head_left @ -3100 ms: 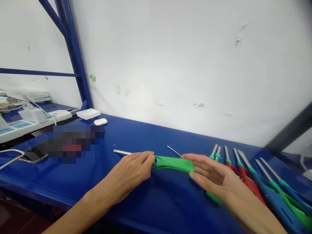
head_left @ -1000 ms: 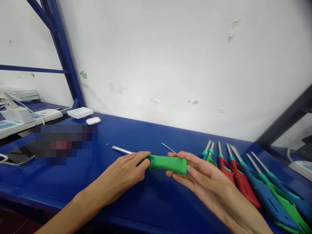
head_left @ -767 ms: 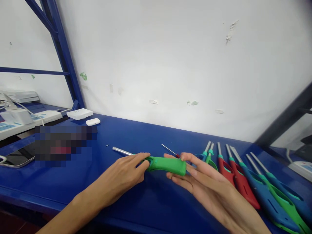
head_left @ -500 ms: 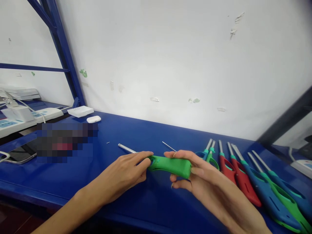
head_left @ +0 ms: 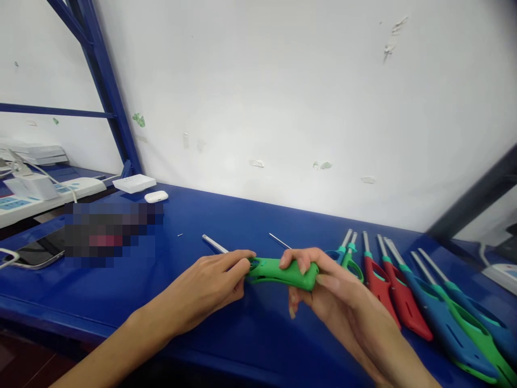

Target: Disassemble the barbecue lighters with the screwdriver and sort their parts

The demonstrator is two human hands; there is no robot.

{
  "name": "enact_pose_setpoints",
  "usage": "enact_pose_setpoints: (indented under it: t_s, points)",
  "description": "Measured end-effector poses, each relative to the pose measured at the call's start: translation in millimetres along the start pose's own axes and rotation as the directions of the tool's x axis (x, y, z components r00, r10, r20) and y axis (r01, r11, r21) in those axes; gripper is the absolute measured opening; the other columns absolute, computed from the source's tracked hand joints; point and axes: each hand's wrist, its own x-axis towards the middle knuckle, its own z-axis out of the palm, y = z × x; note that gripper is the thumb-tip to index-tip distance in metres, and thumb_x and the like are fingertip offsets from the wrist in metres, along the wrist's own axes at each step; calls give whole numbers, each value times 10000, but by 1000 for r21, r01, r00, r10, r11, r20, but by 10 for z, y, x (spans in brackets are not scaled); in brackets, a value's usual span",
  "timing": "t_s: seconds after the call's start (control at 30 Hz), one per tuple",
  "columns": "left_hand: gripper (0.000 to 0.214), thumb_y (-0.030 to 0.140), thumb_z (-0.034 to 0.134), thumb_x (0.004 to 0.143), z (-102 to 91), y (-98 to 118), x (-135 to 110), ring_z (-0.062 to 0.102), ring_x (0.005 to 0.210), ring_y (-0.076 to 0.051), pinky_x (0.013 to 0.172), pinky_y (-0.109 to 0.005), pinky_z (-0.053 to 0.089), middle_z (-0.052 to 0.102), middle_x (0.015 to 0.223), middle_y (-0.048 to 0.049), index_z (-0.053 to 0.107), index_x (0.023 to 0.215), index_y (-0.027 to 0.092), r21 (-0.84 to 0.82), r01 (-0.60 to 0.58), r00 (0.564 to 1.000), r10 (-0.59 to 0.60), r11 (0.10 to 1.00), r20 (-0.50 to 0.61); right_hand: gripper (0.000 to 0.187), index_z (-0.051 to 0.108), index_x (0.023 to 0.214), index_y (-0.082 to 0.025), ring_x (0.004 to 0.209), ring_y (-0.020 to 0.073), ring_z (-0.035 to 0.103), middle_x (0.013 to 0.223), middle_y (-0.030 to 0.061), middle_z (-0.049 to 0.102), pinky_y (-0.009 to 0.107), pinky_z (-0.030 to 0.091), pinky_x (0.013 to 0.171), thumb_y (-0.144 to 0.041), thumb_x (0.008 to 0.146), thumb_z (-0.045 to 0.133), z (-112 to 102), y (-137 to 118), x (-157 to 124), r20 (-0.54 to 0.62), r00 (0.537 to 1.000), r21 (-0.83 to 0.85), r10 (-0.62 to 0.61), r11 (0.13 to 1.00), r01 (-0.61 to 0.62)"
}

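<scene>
A green long-nosed lighter (head_left: 277,271) lies sideways between my two hands, above the blue table. My left hand (head_left: 220,277) is closed around its trigger end, and the metal barrel sticks out past those fingers to the upper left. At the handle's butt, my right hand (head_left: 323,280) grips with fingertips on top and the thumb at the end; its lower fingers curl beneath. The trigger is mostly hidden by my left fingers. Just behind the lighter, a thin metal rod (head_left: 279,241) rests on the table, its near end covered by my right hand.
Several red, blue and green lighters, among them a red one (head_left: 407,296), lie in a row at the right. A tiny metal piece (head_left: 180,235), a white earbud case (head_left: 156,196), a white box (head_left: 134,184) and a phone (head_left: 40,249) sit at the left. A wall stands behind the table.
My right fingers have shifted over the top of the handle's butt and now bend onto it. The lighter has tilted slightly, with its barrel swinging a little to the right.
</scene>
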Motion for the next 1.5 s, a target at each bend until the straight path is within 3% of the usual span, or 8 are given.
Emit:
enact_pose_setpoints:
  t_s: [0.33, 0.5, 0.8, 1.17, 1.5]
  points:
    - [203, 40, 377, 996, 8, 9, 1, 813, 846, -234, 658, -336, 663, 773, 1203, -102, 445, 1004, 231, 67, 15, 999, -13, 998, -38, 169, 696, 953, -249, 788, 144, 494, 1051, 12, 586, 288, 543, 782, -268, 1006, 536, 42, 68, 72, -17, 996, 79, -83, 993, 84]
    - [211, 36, 367, 994, -16, 8, 10, 810, 821, -212, 668, -315, 663, 773, 1215, -111, 459, 1018, 224, 95, 30, 998, -24, 995, -60, 96, 662, 1002, -273, 926, 172, 523, 1042, 12, 568, 286, 523, 844, -286, 993, 568, 164, 73, 82, -47, 993, 144, -112, 983, 118]
    - [222, 30, 364, 998, -56, -13, 24, 811, 858, -206, 717, -312, 673, 769, 1230, -111, 475, 1032, 219, 101, 43, 997, -37, 994, -65, 25, 621, 988, -284, 913, 165, 516, 1016, 6, 575, 285, 507, 852, -270, 983, 600, 247, 125, 112, -79, 985, 184, -152, 969, 164]
    - [224, 16, 440, 952, -36, -26, -6, 802, 928, -210, 843, -335, 666, 747, 1276, -122, 533, 1052, 194, 94, 62, 996, -55, 994, -72, 69, 589, 966, -288, 928, 162, 548, 1014, 5, 571, 285, 514, 864, -240, 960, 638, 246, 139, 91, -112, 980, 188, -166, 965, 185]
    - [221, 20, 438, 947, 2, 21, 6, 803, 863, -222, 758, -334, 663, 773, 1209, -104, 522, 1034, 205, 100, 77, 993, -68, 992, -98, 117, 628, 978, -303, 928, 156, 518, 1038, -4, 529, 274, 533, 864, -227, 916, 693, 209, 157, 107, -185, 973, 174, -139, 970, 172]
